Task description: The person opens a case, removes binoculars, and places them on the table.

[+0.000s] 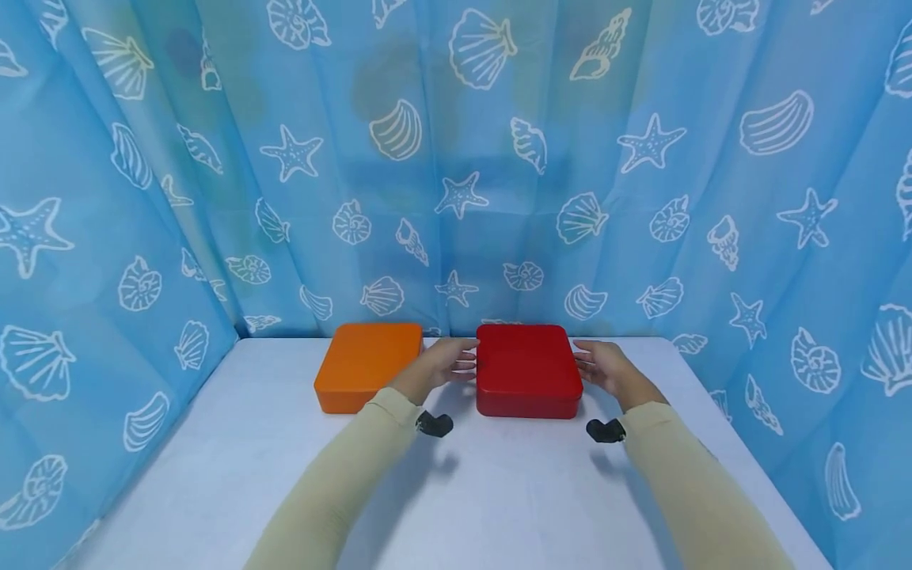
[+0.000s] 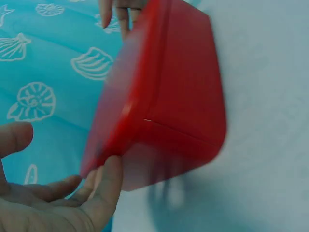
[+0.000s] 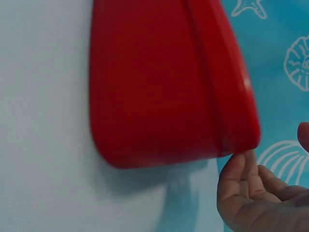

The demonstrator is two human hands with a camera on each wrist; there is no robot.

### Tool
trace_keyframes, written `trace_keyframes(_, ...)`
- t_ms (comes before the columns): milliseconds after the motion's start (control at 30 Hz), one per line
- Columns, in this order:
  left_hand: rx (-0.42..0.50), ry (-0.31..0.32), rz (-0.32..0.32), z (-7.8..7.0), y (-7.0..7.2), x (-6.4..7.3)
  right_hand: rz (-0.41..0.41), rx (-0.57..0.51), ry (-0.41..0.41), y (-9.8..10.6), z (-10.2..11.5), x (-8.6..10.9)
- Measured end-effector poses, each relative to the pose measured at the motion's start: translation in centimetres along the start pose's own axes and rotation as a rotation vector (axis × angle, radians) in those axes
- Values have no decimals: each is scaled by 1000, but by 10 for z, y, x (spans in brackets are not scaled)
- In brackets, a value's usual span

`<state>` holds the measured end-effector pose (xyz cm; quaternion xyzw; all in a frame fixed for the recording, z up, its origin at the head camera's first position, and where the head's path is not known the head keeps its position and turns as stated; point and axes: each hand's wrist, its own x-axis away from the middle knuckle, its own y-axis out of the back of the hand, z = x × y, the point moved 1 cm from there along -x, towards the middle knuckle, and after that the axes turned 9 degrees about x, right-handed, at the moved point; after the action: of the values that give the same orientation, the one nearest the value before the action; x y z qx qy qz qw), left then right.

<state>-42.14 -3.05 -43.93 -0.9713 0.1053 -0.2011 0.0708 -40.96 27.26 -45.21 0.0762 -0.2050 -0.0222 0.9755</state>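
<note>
A red box point(image 1: 527, 364) with a fitted lid and rounded corners stands on the white table. My left hand point(image 1: 440, 366) is at its left side; in the left wrist view the fingertips point(image 2: 114, 166) touch the side by the lid's edge, thumb apart from it. At the opposite side is my right hand point(image 1: 611, 370). Its fingertips point(image 3: 248, 162) meet the underside of the lid's rim in the right wrist view, and that thumb also stands off the box. Both hands have loosely bent fingers. The box's contents are hidden.
An orange box point(image 1: 370, 356) of similar shape sits left of the red one, partly behind my left hand. Behind the white table point(image 1: 520, 491) hangs a blue curtain point(image 1: 456, 158) with white shells and starfish, which also runs along both sides.
</note>
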Motion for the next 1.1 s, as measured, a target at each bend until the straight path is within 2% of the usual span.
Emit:
trace_keyframes(100, 32, 20, 27, -8, -1, -2, 1, -7, -3, 0, 3, -1)
trace_keyframes(233, 54, 63, 33, -18, -1, -3, 10, 28, 6, 1, 8, 0)
trace_keyframes(467, 102, 183, -10, -24, -5, -5, 34, 128, -17, 2, 13, 1)
trace_keyframes(600, 117, 234, -35, -29, -9, -7, -2, 192, -28, -1, 16, -1)
trace_keyframes(767, 115, 258, -82, -33, -13, -9, -22, 221, -44, -7, 21, -4)
trace_keyframes(867, 97, 250, -100, -33, -14, -12, -21, 240, -52, -9, 24, -4)
trace_keyframes(1000, 34, 227, -114, -34, -15, -13, -1, 280, -41, -8, 25, -4)
trace_keyframes(1100, -33, 237, -126, -35, -18, -13, 5, 286, -45, -7, 22, -6)
